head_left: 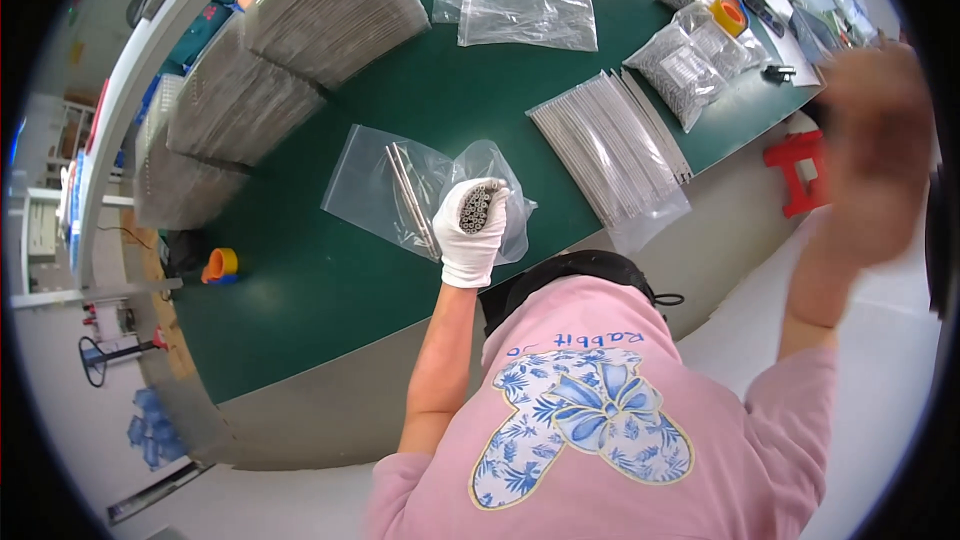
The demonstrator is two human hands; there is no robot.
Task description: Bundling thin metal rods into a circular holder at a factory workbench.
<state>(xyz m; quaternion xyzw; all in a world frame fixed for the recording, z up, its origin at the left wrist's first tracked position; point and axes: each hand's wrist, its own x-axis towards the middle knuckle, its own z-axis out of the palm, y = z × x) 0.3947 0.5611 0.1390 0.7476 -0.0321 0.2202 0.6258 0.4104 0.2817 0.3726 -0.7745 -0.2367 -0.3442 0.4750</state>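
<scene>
My left hand (470, 240), in a white glove, is wrapped round a bundle of thin metal tubes (476, 210). Their hollow ends point up toward me. Under and beside that hand lies a transparent plastic bag (358, 175), with a few loose tubes (410, 195) on it. More crumpled plastic (515, 205) bulges out just right of the glove. My right hand (880, 110) is raised at the far right, past the table edge. Motion smears its fingers, so I cannot make out their pose or whether they hold anything.
A bagged row of long tubes (605, 155) lies right of my left hand. Bags of small grey parts (680, 65) and a tape roll (728, 15) sit at the back right. Tall stacks of bagged tubes (335, 10) line the left. A red stool (797, 175) stands beyond the green table (290, 325).
</scene>
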